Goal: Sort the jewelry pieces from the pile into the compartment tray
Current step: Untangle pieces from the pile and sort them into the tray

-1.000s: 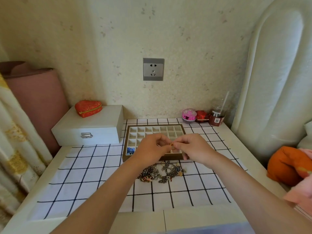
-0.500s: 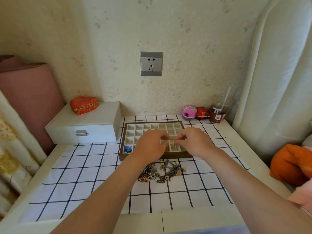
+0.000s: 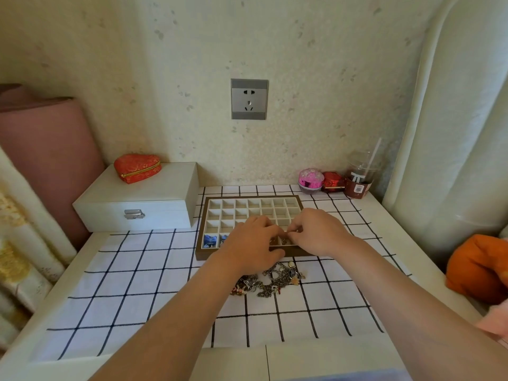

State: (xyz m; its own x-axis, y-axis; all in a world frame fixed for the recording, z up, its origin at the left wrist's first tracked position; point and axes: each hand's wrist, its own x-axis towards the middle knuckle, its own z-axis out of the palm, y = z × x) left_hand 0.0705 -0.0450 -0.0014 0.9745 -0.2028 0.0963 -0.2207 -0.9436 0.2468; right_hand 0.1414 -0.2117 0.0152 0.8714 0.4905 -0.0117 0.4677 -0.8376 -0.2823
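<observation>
Both hands meet over the compartment tray (image 3: 203, 229), front row. Left hand (image 3: 254, 244) and right hand (image 3: 316, 232) have fingertips drawn together; what they pinch, I can't tell. The jewelry pile (image 3: 270, 279) lies just behind the wrists, left hand nearer.

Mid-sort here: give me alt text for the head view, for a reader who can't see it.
Both hands, left hand and right hand, meet fingertip to fingertip over the front row of the compartment tray, handling something too small to identify. The jewelry pile lies on the checked cloth just in front of the tray.
</observation>
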